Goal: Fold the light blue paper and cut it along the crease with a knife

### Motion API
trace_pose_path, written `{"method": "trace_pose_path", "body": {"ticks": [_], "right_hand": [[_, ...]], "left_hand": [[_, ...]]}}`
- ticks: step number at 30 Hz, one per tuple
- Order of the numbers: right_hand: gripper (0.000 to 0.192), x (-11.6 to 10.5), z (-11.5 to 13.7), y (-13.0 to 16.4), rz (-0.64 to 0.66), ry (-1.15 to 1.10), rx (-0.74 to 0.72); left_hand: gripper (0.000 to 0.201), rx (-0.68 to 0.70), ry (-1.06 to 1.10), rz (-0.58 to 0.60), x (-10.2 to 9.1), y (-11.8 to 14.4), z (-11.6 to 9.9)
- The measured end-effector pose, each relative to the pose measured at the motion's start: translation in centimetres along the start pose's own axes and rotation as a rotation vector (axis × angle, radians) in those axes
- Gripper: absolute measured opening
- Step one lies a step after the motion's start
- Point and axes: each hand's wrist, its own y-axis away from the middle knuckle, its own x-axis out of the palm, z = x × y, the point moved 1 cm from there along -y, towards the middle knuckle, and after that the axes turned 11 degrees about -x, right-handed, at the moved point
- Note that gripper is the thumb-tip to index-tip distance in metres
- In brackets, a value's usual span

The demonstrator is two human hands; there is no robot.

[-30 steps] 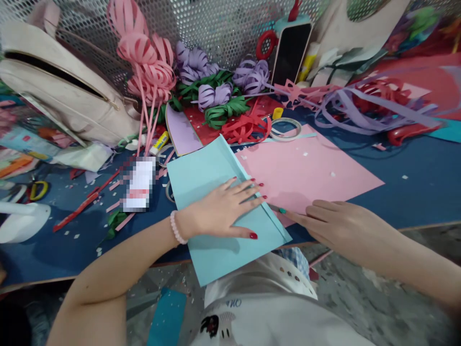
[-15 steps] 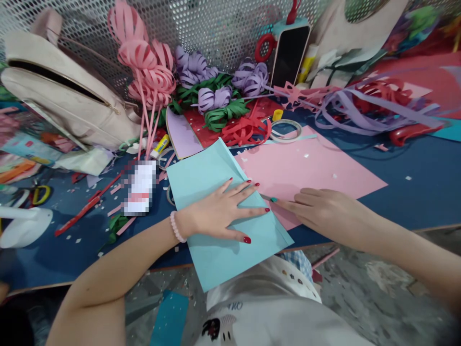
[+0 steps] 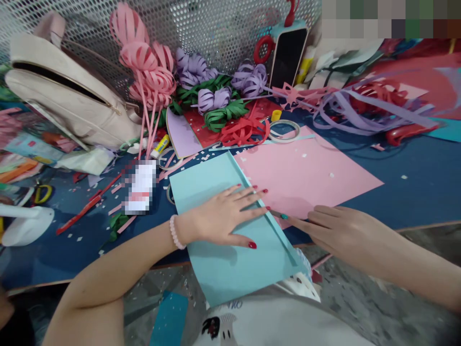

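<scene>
A light blue paper sheet (image 3: 216, 274) overhangs the table's front edge, with a narrow folded strip along its right side. My left hand (image 3: 223, 216) presses flat on it, fingers spread, fingertips reaching over the fold. Just right of that edge, my right hand (image 3: 334, 228) is closed, its index finger pointing left. From its fingertip a slim grey blade-like piece (image 3: 275, 213) extends to the fold; most of whatever it belongs to is hidden in the hand. Partly under the blue sheet lies a pink paper sheet (image 3: 317, 168).
Behind the sheets sit pink ribbon bundles (image 3: 147, 62), purple ones (image 3: 214, 99), red paper strips (image 3: 245, 130) and a tape roll (image 3: 284, 130). A phone (image 3: 288, 57) leans upright at the back. On the left are a beige bag (image 3: 68, 91) and yellow-handled scissors (image 3: 43, 193).
The blue sheet has slid slightly towards me and right, and its folded strip shows more clearly. My right hand has moved down and right along the fold; my left hand stays flat.
</scene>
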Motion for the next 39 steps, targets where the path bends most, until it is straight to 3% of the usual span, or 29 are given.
{"method": "trace_pose_path", "body": {"ticks": [5, 12, 22, 30, 39], "right_hand": [[0.043, 0.7, -0.2, 0.0, -0.012, 0.016, 0.003], [0.040, 1.0, -1.3, -1.1, 0.011, 0.027, -0.004], [0.033, 2.2, -3.8, -2.9, -0.022, 0.097, -0.025], [0.034, 2.1, -3.8, -3.0, -0.012, 0.090, -0.029], [0.031, 2.2, -4.7, -4.0, -0.025, 0.139, -0.028]], "left_hand": [[0.081, -0.044, -0.032, 0.034, -0.5, -0.3, 1.3], [0.080, -0.040, -0.027, 0.042, -0.3, -0.3, 1.2], [0.078, 0.003, 0.019, -0.042, 0.2, -0.3, 1.6], [0.070, -0.162, -0.116, -0.065, -1.4, -0.6, 4.1], [0.068, -0.138, -0.091, -0.037, -1.0, -0.5, 4.7]]}}
